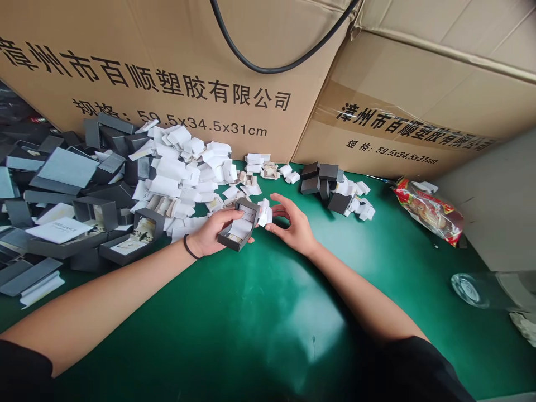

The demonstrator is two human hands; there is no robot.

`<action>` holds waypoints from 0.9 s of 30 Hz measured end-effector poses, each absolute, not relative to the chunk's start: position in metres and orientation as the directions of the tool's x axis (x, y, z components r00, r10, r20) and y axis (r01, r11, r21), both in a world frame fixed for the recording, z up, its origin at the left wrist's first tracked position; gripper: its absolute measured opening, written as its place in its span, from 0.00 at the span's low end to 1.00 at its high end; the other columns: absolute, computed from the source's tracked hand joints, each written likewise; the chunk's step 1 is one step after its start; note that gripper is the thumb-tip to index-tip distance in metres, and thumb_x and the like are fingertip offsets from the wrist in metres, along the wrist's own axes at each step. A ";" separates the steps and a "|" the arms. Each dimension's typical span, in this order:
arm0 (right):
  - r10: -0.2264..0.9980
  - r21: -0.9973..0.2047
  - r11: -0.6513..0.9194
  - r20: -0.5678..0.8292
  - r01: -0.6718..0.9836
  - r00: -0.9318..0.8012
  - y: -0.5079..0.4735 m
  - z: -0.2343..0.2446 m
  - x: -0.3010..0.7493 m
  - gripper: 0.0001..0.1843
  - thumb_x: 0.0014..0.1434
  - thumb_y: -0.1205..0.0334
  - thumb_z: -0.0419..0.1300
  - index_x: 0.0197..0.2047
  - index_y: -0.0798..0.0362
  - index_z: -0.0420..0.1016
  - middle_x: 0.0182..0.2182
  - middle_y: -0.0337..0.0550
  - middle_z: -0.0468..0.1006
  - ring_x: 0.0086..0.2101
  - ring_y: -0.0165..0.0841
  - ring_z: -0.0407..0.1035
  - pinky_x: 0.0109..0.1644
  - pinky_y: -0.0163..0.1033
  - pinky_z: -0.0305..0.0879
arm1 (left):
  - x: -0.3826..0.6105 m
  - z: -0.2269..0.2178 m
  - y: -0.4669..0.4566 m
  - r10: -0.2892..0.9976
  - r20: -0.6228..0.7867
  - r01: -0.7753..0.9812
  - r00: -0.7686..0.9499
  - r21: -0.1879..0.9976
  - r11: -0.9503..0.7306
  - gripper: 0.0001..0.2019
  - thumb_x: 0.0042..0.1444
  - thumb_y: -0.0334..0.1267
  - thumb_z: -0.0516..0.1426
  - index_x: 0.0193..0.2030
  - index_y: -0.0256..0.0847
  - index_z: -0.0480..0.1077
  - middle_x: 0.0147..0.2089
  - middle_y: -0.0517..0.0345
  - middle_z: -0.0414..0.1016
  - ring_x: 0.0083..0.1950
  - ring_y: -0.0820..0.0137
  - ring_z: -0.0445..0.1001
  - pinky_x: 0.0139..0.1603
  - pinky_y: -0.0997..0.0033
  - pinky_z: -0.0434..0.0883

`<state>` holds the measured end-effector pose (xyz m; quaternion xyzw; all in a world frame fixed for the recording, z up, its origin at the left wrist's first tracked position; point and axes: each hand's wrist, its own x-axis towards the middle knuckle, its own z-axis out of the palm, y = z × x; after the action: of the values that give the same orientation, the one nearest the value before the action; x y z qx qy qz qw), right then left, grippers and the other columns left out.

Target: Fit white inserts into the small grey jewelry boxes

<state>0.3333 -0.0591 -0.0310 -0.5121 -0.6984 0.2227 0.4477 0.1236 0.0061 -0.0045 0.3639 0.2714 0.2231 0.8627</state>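
Note:
My left hand (211,231) is wrapped around a small dark grey jewellery box (239,225) that stands open, showing a white lining. My right hand (293,223) pinches a small white insert piece (264,213) right at the box's open lid. Both hands hover just above the green table (259,312), near its middle. A black band circles my left wrist.
A heap of white inserts (184,167) and grey boxes (62,212) fills the left side. A few grey boxes (324,181) lie at the back centre. Big cardboard cartons (176,61) wall the back. A red snack bag (429,209) and a glass (471,287) are at the right.

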 end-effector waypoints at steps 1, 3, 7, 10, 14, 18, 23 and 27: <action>0.916 -0.777 0.368 0.397 0.511 -0.056 -0.059 -0.031 0.333 0.36 0.56 0.47 0.61 0.64 0.43 0.54 0.58 0.49 0.65 0.46 0.36 0.71 0.51 0.46 0.72 | 0.124 -0.004 0.006 0.592 -0.310 -0.192 0.744 0.749 0.634 0.13 0.53 0.35 0.54 0.46 0.35 0.69 0.38 0.49 0.75 0.34 0.66 0.75 0.35 0.60 0.75; 0.919 -0.783 0.364 0.391 0.505 -0.055 -0.060 -0.029 0.332 0.34 0.56 0.48 0.61 0.63 0.44 0.56 0.58 0.49 0.66 0.46 0.36 0.71 0.51 0.46 0.72 | 0.125 -0.003 0.005 0.607 -0.319 -0.201 0.728 0.747 0.634 0.14 0.53 0.34 0.54 0.46 0.35 0.69 0.38 0.50 0.75 0.34 0.66 0.75 0.35 0.60 0.76; 0.926 -0.809 0.375 0.343 0.452 -0.155 -0.060 -0.027 0.331 0.25 0.58 0.49 0.59 0.57 0.47 0.66 0.52 0.47 0.72 0.47 0.36 0.70 0.54 0.45 0.69 | 0.126 -0.001 0.003 0.619 -0.333 -0.206 0.711 0.743 0.636 0.14 0.52 0.33 0.54 0.46 0.35 0.68 0.37 0.51 0.75 0.30 0.67 0.74 0.35 0.58 0.76; 0.942 -0.870 0.336 0.301 0.361 -0.151 -0.059 -0.028 0.331 0.27 0.56 0.48 0.61 0.57 0.48 0.66 0.51 0.46 0.72 0.45 0.35 0.70 0.51 0.43 0.71 | 0.126 -0.002 0.003 0.626 -0.343 -0.214 0.700 0.737 0.642 0.14 0.53 0.33 0.53 0.47 0.35 0.69 0.35 0.53 0.76 0.29 0.68 0.74 0.36 0.58 0.76; 0.961 -0.924 0.277 0.266 0.263 -0.079 -0.060 -0.030 0.328 0.28 0.53 0.47 0.63 0.54 0.49 0.68 0.48 0.46 0.73 0.44 0.34 0.70 0.49 0.42 0.72 | 0.126 -0.004 0.004 0.635 -0.335 -0.228 0.696 0.736 0.638 0.13 0.53 0.32 0.54 0.46 0.35 0.69 0.37 0.52 0.76 0.31 0.68 0.74 0.38 0.58 0.77; 0.967 -0.914 0.241 0.253 0.328 -0.006 -0.062 -0.029 0.321 0.28 0.52 0.49 0.64 0.54 0.48 0.68 0.47 0.45 0.73 0.43 0.33 0.70 0.49 0.41 0.73 | 0.126 -0.005 0.003 0.630 -0.332 -0.197 0.702 0.760 0.620 0.13 0.52 0.34 0.56 0.45 0.34 0.70 0.36 0.50 0.77 0.32 0.65 0.77 0.37 0.58 0.77; 0.956 -0.865 0.275 0.294 0.419 -0.021 -0.065 -0.027 0.319 0.32 0.54 0.52 0.63 0.60 0.47 0.61 0.48 0.45 0.72 0.42 0.32 0.69 0.49 0.42 0.72 | 0.125 -0.005 0.001 0.623 -0.324 -0.158 0.712 0.790 0.592 0.15 0.49 0.35 0.59 0.45 0.33 0.70 0.35 0.49 0.77 0.31 0.60 0.79 0.35 0.59 0.76; 0.956 -0.883 0.289 0.287 0.370 -0.061 -0.064 -0.030 0.323 0.32 0.54 0.51 0.63 0.61 0.45 0.61 0.50 0.45 0.73 0.45 0.34 0.70 0.51 0.43 0.71 | 0.125 -0.005 0.001 0.619 -0.309 -0.166 0.722 0.792 0.588 0.16 0.50 0.36 0.60 0.45 0.33 0.70 0.36 0.48 0.78 0.32 0.60 0.79 0.35 0.59 0.76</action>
<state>0.3225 -0.0637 -0.0296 -0.5052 -0.6562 0.3164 0.4626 0.1246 0.0013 -0.0051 0.3895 0.2910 0.2329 0.8422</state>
